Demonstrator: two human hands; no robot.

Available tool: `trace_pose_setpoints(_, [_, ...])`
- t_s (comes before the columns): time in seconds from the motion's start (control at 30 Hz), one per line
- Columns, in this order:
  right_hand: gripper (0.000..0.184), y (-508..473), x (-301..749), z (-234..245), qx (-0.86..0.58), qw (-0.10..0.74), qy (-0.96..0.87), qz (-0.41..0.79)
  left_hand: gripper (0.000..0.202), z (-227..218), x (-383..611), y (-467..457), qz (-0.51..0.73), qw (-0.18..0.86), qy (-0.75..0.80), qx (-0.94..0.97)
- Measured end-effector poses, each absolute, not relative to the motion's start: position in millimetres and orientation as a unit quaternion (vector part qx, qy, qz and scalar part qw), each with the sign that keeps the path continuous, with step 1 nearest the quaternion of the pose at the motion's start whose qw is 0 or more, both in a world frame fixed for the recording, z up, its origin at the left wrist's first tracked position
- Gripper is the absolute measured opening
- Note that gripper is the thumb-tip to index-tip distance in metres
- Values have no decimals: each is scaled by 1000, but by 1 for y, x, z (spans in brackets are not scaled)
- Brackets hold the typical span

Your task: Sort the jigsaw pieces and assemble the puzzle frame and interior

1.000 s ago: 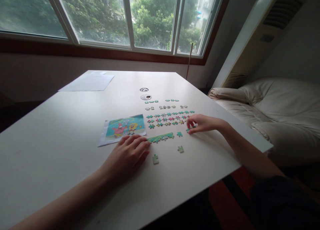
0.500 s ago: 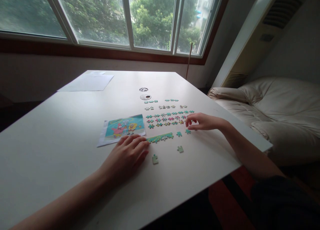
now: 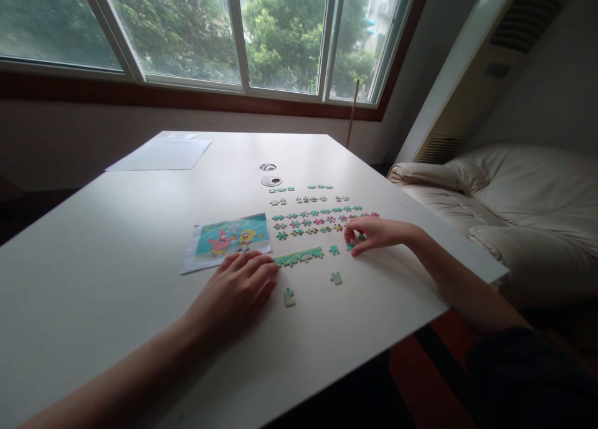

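Note:
My left hand (image 3: 245, 279) lies spread on the table, its fingertips at the left end of a joined strip of puzzle pieces (image 3: 303, 255). Just beyond it is a picture sheet (image 3: 233, 236) with cartoon figures, its lower edge partly behind my fingers. My right hand (image 3: 379, 233) hovers over the right end of the puzzle rows, thumb and bent forefinger apart with a gap between them. Close to its thumb lies a teal puzzle piece (image 3: 349, 247), partly hidden. Left of that lies another teal piece (image 3: 333, 249). Two greenish pieces, one nearer (image 3: 289, 297) and one farther right (image 3: 336, 278), lie below the strip.
Loose puzzle pieces (image 3: 319, 221) lie in several rows beyond the strip. Two round discs (image 3: 271, 181) lie farther back. White paper sheets (image 3: 163, 154) are at the table's far left. A cream sofa (image 3: 467, 205) stands right of the white table (image 3: 116, 254), by the window.
My right hand has come slightly closer to me; its thumb has dropped toward the teal piece and spread from the forefinger. My left hand has stayed in place.

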State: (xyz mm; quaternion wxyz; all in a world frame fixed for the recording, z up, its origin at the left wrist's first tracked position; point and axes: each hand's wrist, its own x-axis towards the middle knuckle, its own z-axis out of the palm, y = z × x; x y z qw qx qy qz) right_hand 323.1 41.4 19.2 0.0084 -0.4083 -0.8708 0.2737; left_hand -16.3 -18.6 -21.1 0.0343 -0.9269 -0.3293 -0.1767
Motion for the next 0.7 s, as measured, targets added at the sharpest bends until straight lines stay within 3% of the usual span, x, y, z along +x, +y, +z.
trace_pose_setpoints(0.4, [21, 39, 318, 23, -394, 22, -869, 298, 23, -19, -15, -19, -179, 35, -331, -926])
trace_pose_setpoints(0.6, [23, 36, 294, 15, -393, 158, -841, 335, 24, -20, -15, -19, -175, 44, -334, -925])
trace_pose_setpoints(0.7, [19, 34, 279, 7, -411, 183, -826, 341, 24, -22, -15, -19, -178, 54, -343, -921])
